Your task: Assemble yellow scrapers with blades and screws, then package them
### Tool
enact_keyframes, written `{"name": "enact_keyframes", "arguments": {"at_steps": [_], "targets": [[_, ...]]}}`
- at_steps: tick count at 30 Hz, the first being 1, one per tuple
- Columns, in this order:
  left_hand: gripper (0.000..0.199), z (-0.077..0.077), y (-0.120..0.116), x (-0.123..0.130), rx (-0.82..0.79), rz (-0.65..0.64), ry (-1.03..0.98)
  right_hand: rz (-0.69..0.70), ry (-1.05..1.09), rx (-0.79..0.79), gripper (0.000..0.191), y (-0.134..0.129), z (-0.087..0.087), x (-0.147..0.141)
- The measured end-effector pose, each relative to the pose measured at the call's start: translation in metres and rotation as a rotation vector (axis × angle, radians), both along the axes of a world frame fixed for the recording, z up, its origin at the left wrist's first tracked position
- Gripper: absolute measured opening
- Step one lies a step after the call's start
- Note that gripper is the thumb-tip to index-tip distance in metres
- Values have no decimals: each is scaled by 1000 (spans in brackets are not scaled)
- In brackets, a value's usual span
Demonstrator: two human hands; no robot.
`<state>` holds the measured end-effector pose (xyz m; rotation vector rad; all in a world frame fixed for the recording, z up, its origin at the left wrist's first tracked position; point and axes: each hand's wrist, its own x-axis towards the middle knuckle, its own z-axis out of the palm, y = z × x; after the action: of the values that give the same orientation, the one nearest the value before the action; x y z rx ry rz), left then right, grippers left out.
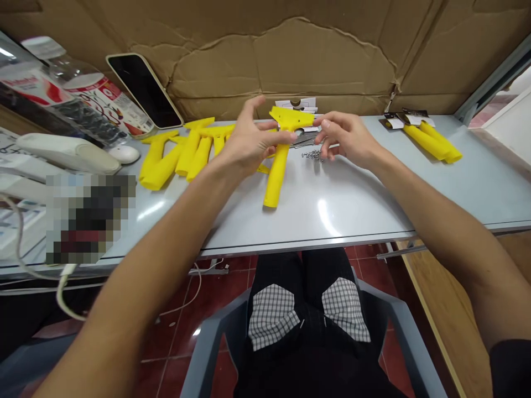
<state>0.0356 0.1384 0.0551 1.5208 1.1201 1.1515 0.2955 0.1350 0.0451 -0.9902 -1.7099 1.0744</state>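
My left hand (251,135) grips a yellow plastic scraper handle (277,179) at its neck, thumb across the front. The wide, flat head points away from me and the round grip slants toward me, above the table. At the head's right end is my right hand (346,135), its thumb and index finger close together and the other fingers loosely curled. Whether a small part sits in that pinch, I cannot make out. Below those fingers lies a small pile of metal screws (314,156). Thin metal blades (306,138) lie behind the handle, partly covered.
More yellow handles (160,166) lie to the left, and packaged yellow ones (433,141) at the right. A phone (145,88) leans on the cardboard backing (323,61) near plastic bottles (108,102). A white device (68,152) and cables crowd the left side. The table edge (302,249) runs before my lap.
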Motion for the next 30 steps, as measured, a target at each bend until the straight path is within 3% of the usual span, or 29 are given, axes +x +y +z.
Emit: {"name": "enact_keyframes", "arguments": {"at_steps": [3, 6, 11, 15, 18, 24, 26, 30], "targets": [[93, -16, 0, 8, -22, 4, 11, 96, 96, -107, 56, -5, -2, -9], [77, -21, -5, 15, -10, -18, 15, 96, 133, -151, 47, -4, -4, -11], [63, -14, -17, 24, -16, 1, -25, 47, 143, -189, 47, -6, 1, -10], [39, -5, -17, 24, -182, 16, -111, 24, 115, -188, 44, -7, 4, -8], [31, 0, -12, 19, -281, 8, -156, -8, 93, -194, 40, -4, 4, -6], [23, 2, -3, 6, -255, -12, -15, 3, 0, -206, 34, 5, 0, 5], [23, 1, -1, 0, -241, -43, 75, 82, -60, -245, 36, 6, 1, 10], [21, 0, 3, -14, -236, -226, 255, 249, -232, -316, 42, 5, 6, 18]]}}
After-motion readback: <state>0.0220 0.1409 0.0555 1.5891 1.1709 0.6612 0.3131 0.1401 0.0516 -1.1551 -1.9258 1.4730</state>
